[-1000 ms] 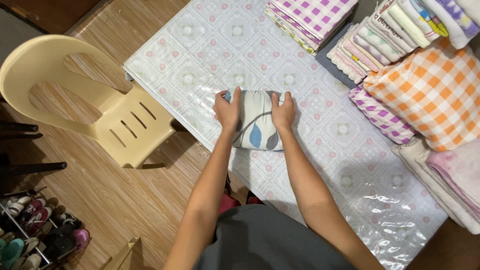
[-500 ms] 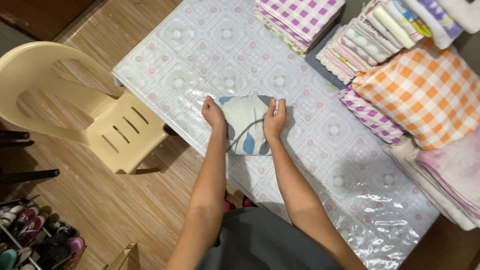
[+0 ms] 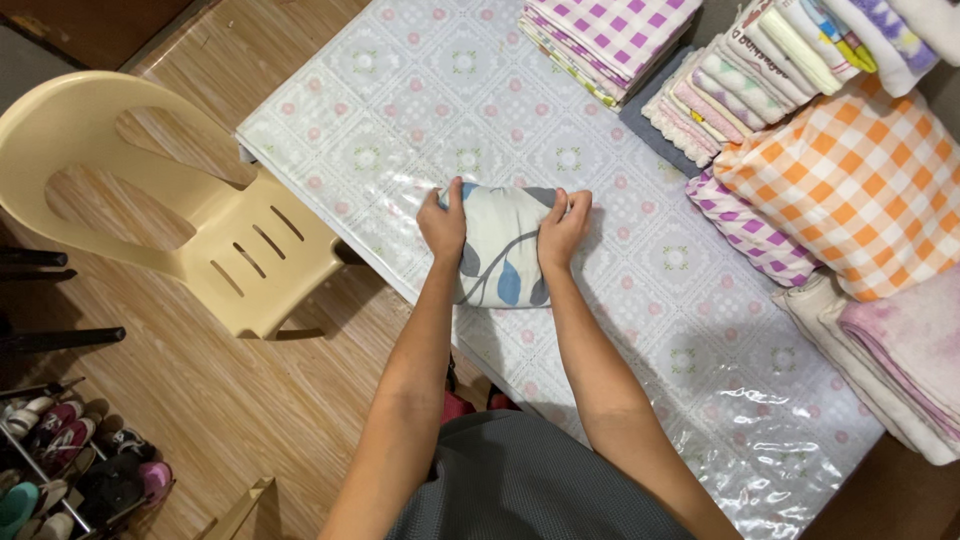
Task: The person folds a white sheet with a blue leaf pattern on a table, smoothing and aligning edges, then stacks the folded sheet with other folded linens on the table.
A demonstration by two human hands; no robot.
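Head view: left hand and right hand grip folded cloth.

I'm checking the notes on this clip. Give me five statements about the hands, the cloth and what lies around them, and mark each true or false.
1. Both hands rest on a folded leaf-print cloth. True: the left hand and the right hand press its two sides.
2. The cloth lies on the floor. False: it lies on the table.
3. An orange checked cloth lies among the stacks at the person's right. True.
4. The chair is red. False: it is cream plastic.
5. Shoes sit on the table. False: they are on a rack on the floor.
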